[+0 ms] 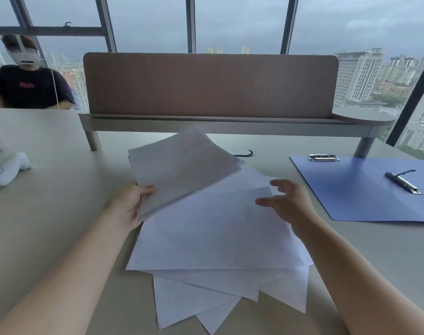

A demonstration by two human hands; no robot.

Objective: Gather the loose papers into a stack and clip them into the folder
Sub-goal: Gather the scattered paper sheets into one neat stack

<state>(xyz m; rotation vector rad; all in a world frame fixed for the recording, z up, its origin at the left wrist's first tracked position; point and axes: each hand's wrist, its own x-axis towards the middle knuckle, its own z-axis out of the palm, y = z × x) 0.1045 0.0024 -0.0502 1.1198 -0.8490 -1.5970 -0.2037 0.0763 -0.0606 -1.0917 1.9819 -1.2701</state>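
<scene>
My left hand [131, 204] grips a small bundle of white sheets [182, 165] by its near left edge, lifted and tilted above the table. Under it, several loose white papers [215, 240] lie fanned out on the desk in front of me. My right hand [290, 201] hovers over the right side of the loose papers with fingers spread and holds nothing. A blue folder [361, 192] lies open to the right, with a metal clip [403, 181] on its inside and a second clip [323, 157] at its far edge.
A brown desk divider [211, 85] on a grey shelf stands across the back. A white object [9, 169] lies at the left. Another person in a black shirt [29, 88] sits beyond the far left. A dark cable [246, 154] shows behind the papers.
</scene>
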